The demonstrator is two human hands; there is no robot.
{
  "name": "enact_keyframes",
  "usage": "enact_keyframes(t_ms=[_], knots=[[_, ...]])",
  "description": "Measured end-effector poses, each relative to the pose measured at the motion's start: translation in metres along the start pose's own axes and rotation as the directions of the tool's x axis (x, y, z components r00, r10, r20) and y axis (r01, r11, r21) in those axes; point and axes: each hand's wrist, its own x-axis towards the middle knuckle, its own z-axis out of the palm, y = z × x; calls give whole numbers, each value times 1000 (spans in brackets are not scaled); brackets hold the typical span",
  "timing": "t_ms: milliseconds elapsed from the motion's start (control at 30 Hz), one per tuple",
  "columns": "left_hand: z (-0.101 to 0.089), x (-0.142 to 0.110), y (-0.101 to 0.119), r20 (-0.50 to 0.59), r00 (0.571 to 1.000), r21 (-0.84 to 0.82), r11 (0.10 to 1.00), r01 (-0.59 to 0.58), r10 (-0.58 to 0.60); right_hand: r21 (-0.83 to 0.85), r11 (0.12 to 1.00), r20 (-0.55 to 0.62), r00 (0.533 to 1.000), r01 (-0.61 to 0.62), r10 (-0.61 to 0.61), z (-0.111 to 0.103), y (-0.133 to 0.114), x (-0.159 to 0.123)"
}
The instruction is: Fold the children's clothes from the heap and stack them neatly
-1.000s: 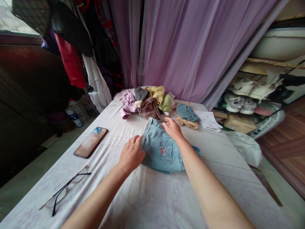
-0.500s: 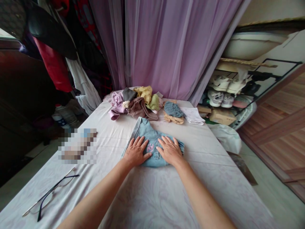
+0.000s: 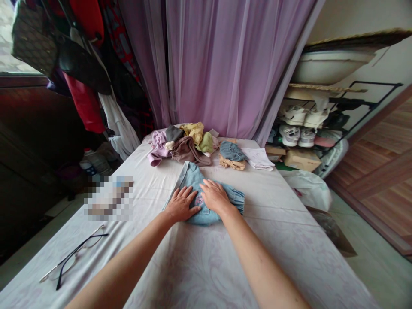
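Note:
Light blue denim shorts or pants (image 3: 236,198), with pink embroidery and a gathered right edge, lie folded on the cloth-covered table (image 3: 206,262). My left hand (image 3: 180,204) rests flat on the left part of the denim, fingers spread. On its middle, just right of the embroidery, lies my right hand (image 3: 215,196), palm down with the fingers stretched out. Neither hand grips the cloth. Both palms hide part of the garment.
A heap of crumpled clothes (image 3: 189,148) sits at the table's far end. Right of it are a small folded stack (image 3: 232,155) and a pale folded cloth (image 3: 257,158). Eyeglasses (image 3: 72,257) and a blurred-out item (image 3: 111,197) lie on the left. A shoe rack (image 3: 302,120) stands at right.
My right hand has slid left across the denim, uncovering its gathered right edge. My left hand stays flat in about the same place. The camera view has shifted slightly.

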Motion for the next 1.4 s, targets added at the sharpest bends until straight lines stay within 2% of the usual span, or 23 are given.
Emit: enact_keyframes(t_ms=[67, 167, 267, 367, 467, 567, 633, 767, 833, 933, 1033, 1133, 1233, 1333, 1400], knots=[[-3, 3, 1, -11, 1000, -18, 1000, 16, -16, 61, 998, 19, 1000, -19, 18, -1, 7, 14], [-7, 9, 3, -73, 996, -36, 998, 41, -44, 161, 979, 20, 992, -127, 126, -2, 22, 42], [-8, 18, 4, -118, 993, -30, 1000, 5, -8, 189, 953, 42, 972, -236, 232, 1, 37, 71], [-5, 24, 5, -92, 996, -16, 1000, -23, 21, 214, 935, 99, 958, -284, 268, 7, 47, 92], [-2, 25, 3, -31, 999, -6, 1000, -7, 7, 240, 934, 165, 959, -265, 229, 10, 52, 101], [-6, 30, -3, -18, 1000, -10, 1000, -19, 19, 243, 936, 202, 957, -253, 207, 11, 54, 98], [-17, 40, -10, -9, 999, -27, 999, -35, 35, 234, 936, 194, 955, -265, 222, 13, 52, 93], [-49, 83, -28, -66, 998, -10, 1000, 13, -14, 235, 928, 142, 955, -290, 262, 19, 46, 83], [-60, 110, -37, -77, 996, 75, 997, -34, 40, 258, 924, 126, 958, -283, 258, 19, 45, 79], [-66, 146, -49, 45, 993, 171, 978, -119, 113, 283, 921, 152, 961, -267, 232, 15, 53, 75], [-64, 169, -58, 142, 984, 195, 972, -131, 105, 268, 918, 240, 943, -291, 229, 8, 70, 71], [-60, 179, -61, 167, 981, 195, 972, -132, 100, 235, 917, 283, 925, -323, 254, 3, 82, 66], [-58, 180, -61, 166, 981, 197, 971, -135, 103, 193, 920, 292, 915, -341, 278, 2, 82, 63], [-64, 171, -61, 143, 981, 196, 967, -160, 133, 154, 926, 289, 912, -344, 291, 2, 76, 59], [-72, 159, -63, 129, 981, 202, 964, -172, 148, 165, 932, 261, 926, -322, 274, 3, 75, 56]])
